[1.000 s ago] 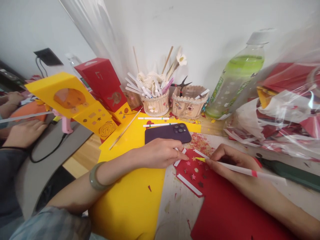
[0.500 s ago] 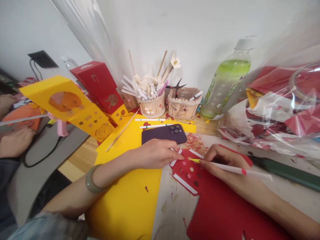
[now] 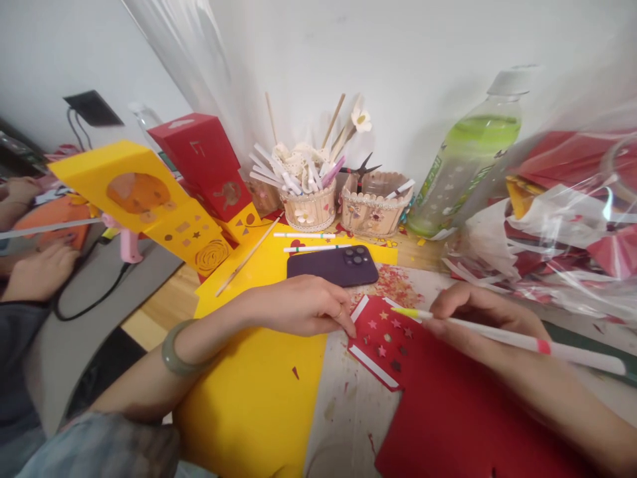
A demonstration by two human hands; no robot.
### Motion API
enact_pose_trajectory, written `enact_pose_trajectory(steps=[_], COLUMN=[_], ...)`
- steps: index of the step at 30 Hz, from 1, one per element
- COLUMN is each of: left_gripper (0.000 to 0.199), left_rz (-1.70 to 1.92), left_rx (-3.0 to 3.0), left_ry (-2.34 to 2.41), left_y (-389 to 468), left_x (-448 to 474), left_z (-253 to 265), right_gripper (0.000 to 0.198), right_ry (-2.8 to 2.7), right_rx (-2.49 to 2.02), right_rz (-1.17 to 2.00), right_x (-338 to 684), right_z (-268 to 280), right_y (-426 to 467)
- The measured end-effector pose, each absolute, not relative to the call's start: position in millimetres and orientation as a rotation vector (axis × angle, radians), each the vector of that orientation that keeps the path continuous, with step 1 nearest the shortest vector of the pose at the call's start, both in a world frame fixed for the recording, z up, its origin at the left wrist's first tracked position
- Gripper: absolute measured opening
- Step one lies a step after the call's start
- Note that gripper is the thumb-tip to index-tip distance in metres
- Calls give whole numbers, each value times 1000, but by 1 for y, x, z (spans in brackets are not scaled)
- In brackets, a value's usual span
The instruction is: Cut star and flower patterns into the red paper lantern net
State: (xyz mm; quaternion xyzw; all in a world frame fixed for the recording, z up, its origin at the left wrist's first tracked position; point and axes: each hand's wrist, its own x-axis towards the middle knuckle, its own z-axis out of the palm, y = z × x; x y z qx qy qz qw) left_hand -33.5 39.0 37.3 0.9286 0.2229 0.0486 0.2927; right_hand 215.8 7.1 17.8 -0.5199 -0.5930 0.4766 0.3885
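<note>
My right hand [image 3: 478, 312] pinches a slim white pen-like stick [image 3: 502, 337] with a yellow tip and a pink band. Its tip hovers at the upper edge of a red card [image 3: 423, 398], by a gold star. Small pink, gold and dark stars [image 3: 381, 351] are scattered over the card's end section, with white strips [image 3: 374, 367] along its edges. My left hand [image 3: 308, 305], fingers bent and close together, has its fingertips on the card's left edge. The thumb is hidden. Behind that hand lies a dark purple phone [image 3: 328, 265].
Yellow paper [image 3: 259, 398] covers the table's left part. Two decorated baskets [image 3: 373, 212], a green-labelled bottle [image 3: 468, 159] and a plastic bag of scraps [image 3: 562, 219] line the back. At left stand yellow and red paper boxes [image 3: 204, 166], a pink glue gun [image 3: 129, 242] and another person's hand [image 3: 42, 269].
My right hand has moved right and back, lifting the stick's tip off the stars. My left fingertips have drawn back from over the card to its left edge. The view has shifted slightly.
</note>
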Motion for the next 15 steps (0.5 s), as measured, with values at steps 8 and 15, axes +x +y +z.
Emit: enact_pose_trajectory(steps=[8, 15], left_gripper=[31, 29], left_rz=[54, 86], left_rx=[2476, 2461], left_ry=[537, 506], left_y=[44, 46], left_x=[-35, -36], left_z=[33, 32], right_gripper=[26, 28], right_ry=[-1786, -1920], right_rx=[-1234, -1253], right_rz=[1293, 1297], right_x=[202, 207], right_z=[-2, -15], right_y=[-3, -3])
